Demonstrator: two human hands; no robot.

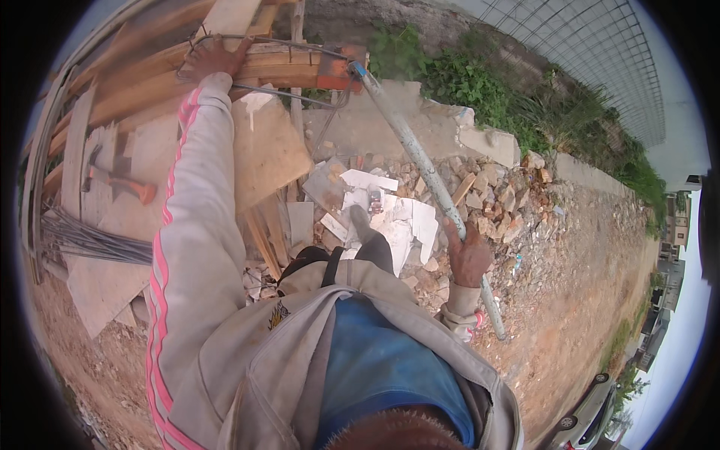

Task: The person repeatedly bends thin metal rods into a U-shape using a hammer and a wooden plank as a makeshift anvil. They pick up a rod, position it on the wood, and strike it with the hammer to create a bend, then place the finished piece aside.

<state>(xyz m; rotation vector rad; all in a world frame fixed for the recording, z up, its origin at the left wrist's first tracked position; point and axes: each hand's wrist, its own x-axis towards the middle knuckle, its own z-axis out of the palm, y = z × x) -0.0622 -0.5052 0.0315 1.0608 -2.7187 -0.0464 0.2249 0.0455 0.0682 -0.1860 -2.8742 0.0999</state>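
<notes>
My right hand point(469, 253) is closed around the lower part of a long, pale, scuffed metal pipe point(414, 144). The pipe slants up and to the left; its bluish far end meets a steel rod by an orange-red block point(334, 69) at the end of the timber. Farther left, my left hand point(214, 60) holds the other end of this bent steel rod point(289, 95) down on the wooden beam point(277, 69), thumb stretched to the right. The rod forms a narrow loop along the beam. My left fingertips are partly hard to make out.
A hammer point(120, 182) with an orange grip lies on boards at the left, above a bundle of thin steel rods point(97, 238). Broken stones point(499, 195) and white slabs point(386, 217) cover the ground. Plants point(480, 90) and wire mesh point(577, 45) stand beyond; a car point(589, 416) is at lower right.
</notes>
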